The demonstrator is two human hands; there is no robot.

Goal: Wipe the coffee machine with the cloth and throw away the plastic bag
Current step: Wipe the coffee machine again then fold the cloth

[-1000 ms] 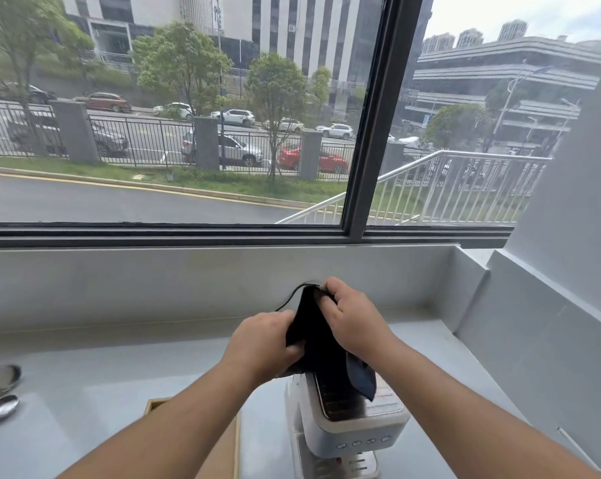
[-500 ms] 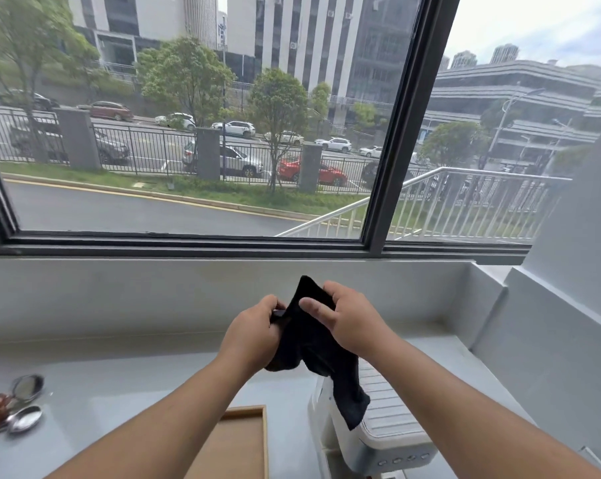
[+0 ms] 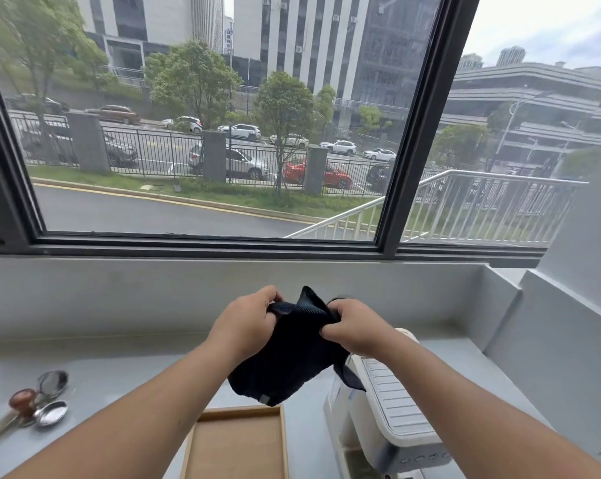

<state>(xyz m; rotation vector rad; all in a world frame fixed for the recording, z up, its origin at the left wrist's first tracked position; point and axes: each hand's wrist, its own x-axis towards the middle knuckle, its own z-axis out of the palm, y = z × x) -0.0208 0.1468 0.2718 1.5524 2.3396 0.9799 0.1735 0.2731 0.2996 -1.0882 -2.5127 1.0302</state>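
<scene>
Looking like a coffee prep corner, office pantry or café, can't tell which. Coffee machine point(image 3: 395, 402) sitting on a grey counter point(image 3: 119, 368), tamper point(image 3: 22, 402) and metal baskets point(image 3: 50, 413) lying at left, wooden tray point(image 3: 237, 444) beside the machine. Big window point(image 3: 206, 133) facing street, cars, office blocks.

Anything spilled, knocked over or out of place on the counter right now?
Nothing stands out. The left hand and right hand hold the dark cloth bunched above the counter. The coffee machine stands upright beside the wooden tray, the metal tools lie at far left, and no spill shows.
</scene>
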